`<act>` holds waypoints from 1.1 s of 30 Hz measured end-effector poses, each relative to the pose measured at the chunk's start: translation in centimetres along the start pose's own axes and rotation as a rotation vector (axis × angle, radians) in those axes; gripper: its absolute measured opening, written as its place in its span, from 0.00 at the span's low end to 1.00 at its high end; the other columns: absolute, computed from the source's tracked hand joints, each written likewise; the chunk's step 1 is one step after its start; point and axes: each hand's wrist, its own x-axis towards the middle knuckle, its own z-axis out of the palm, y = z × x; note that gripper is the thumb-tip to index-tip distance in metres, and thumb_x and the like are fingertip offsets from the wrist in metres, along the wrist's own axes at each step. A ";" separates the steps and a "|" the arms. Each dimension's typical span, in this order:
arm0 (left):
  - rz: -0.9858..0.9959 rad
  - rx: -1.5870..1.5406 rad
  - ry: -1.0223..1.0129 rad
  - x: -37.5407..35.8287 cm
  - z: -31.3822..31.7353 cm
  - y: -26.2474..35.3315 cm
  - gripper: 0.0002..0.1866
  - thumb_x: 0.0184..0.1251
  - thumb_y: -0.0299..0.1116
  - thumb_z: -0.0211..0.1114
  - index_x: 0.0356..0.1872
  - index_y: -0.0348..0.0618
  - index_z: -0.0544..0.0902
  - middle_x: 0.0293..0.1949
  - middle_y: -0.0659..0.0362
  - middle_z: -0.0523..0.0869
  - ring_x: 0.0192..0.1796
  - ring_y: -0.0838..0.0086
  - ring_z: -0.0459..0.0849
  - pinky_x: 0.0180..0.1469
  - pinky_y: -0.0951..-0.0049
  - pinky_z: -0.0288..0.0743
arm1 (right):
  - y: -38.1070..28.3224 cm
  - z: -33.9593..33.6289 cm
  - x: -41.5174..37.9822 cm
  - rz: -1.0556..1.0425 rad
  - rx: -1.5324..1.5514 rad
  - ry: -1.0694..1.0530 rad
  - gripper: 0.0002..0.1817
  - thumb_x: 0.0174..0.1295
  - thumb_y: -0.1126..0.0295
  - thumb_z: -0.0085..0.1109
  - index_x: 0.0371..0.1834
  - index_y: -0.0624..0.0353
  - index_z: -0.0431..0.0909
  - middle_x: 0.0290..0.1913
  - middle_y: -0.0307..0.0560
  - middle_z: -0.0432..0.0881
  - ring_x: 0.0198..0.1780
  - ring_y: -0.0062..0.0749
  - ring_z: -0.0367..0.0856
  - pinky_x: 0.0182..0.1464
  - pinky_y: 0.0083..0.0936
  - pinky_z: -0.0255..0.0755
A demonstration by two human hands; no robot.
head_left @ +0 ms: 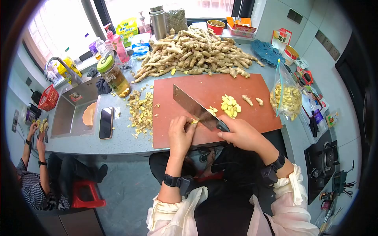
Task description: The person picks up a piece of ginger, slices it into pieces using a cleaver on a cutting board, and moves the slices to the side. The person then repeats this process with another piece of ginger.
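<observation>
A broad-bladed cleaver (191,104) is in my right hand (242,131), its dark handle wrapped by the fingers. The blade slants up to the left over the reddish-brown cutting board (167,135). Close to its edge, my left hand (181,131) pinches a small yellow piece of ginger (194,121) against the board; the fingers partly cover it. Right of the blade lies a heap of yellow ginger slices (230,106), with a few more beside the blade. Two small ginger knobs (247,100) rest farther right.
A large pile of ginger roots (197,51) stands behind the board. Scraps (140,112), a phone (106,122) and a lidded jar (114,78) are left of it. A zip bag of slices (286,96) stands right. Another person (39,177) sits beyond the sink (65,129).
</observation>
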 end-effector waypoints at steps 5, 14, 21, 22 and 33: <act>0.005 0.014 -0.008 0.0 0.1 -0.1 0.08 0.59 0.25 0.75 0.37 0.39 0.84 0.35 0.54 0.85 0.41 0.59 0.82 0.45 0.62 0.76 | -0.4 0.4 0.2 0.013 0.003 -0.016 0.19 0.70 0.61 0.60 0.56 0.62 0.70 0.44 0.67 0.85 0.50 0.66 0.83 0.50 0.53 0.75; 0.042 0.051 0.009 0.0 0.3 -0.2 0.08 0.60 0.27 0.75 0.36 0.39 0.83 0.36 0.54 0.84 0.41 0.58 0.81 0.46 0.60 0.75 | 0.0 2.5 1.7 -0.018 -0.217 0.043 0.17 0.72 0.63 0.57 0.52 0.65 0.68 0.43 0.68 0.85 0.50 0.66 0.84 0.51 0.54 0.76; 0.066 0.076 0.024 0.0 0.6 -0.4 0.08 0.60 0.28 0.75 0.35 0.40 0.83 0.35 0.54 0.83 0.41 0.56 0.80 0.45 0.59 0.74 | 0.1 2.1 2.6 -0.041 -0.134 0.055 0.18 0.71 0.63 0.58 0.54 0.66 0.69 0.47 0.68 0.85 0.53 0.67 0.83 0.54 0.55 0.76; 0.074 0.056 0.036 0.0 0.7 -0.4 0.08 0.60 0.28 0.75 0.34 0.40 0.83 0.34 0.53 0.83 0.40 0.56 0.80 0.45 0.58 0.74 | -0.1 2.0 2.7 -0.018 -0.116 0.036 0.19 0.71 0.63 0.59 0.57 0.66 0.70 0.49 0.68 0.85 0.55 0.67 0.83 0.56 0.54 0.76; 0.082 0.078 0.121 -0.5 2.1 -1.5 0.10 0.59 0.31 0.71 0.38 0.43 0.78 0.40 0.53 0.82 0.50 0.53 0.80 0.51 0.54 0.74 | 1.4 4.3 6.5 -0.183 0.156 0.094 0.15 0.63 0.75 0.57 0.54 0.63 0.74 0.37 0.51 0.79 0.37 0.37 0.81 0.41 0.33 0.76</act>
